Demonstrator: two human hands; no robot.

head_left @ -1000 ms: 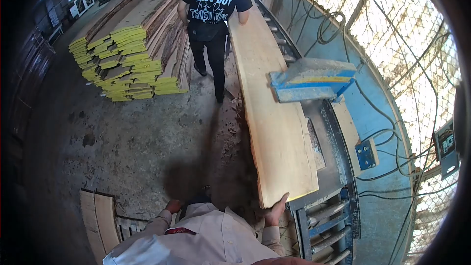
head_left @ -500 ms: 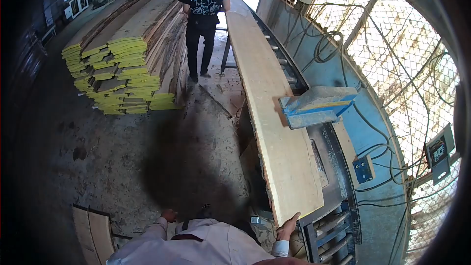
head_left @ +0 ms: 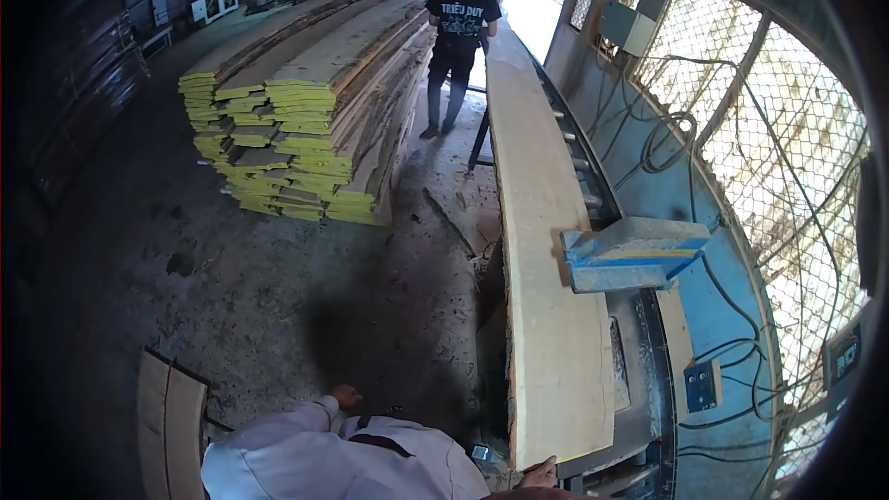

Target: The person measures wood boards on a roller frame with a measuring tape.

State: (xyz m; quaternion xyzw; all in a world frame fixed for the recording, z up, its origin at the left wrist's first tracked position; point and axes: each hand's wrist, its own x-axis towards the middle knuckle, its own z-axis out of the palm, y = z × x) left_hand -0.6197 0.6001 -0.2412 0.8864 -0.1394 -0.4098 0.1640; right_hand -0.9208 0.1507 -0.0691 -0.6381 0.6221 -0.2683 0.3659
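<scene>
A long pale wooden board (head_left: 546,250) with a rough bark edge on its left lies lengthwise on the machine's bed and rollers. My right hand (head_left: 539,474) is closed on the near end of this board, thumb on top and the other fingers mostly hidden. My left hand (head_left: 346,396) hangs at my left side above the floor, fingers curled, with nothing visible in it. A blue and grey metal guard (head_left: 634,255) sticks out over the board's right side, about midway along.
Stacked boards with yellow-painted ends (head_left: 287,153) stand at left. A person in black (head_left: 458,46) stands by the board's far end. Two short boards (head_left: 171,417) lean at lower left. A control box with knobs (head_left: 702,386) and cables are on the right.
My view has turned left, so the scene sits further right. My right hand stays at the board's near end, now lower in view. The person in black appears farther away.
</scene>
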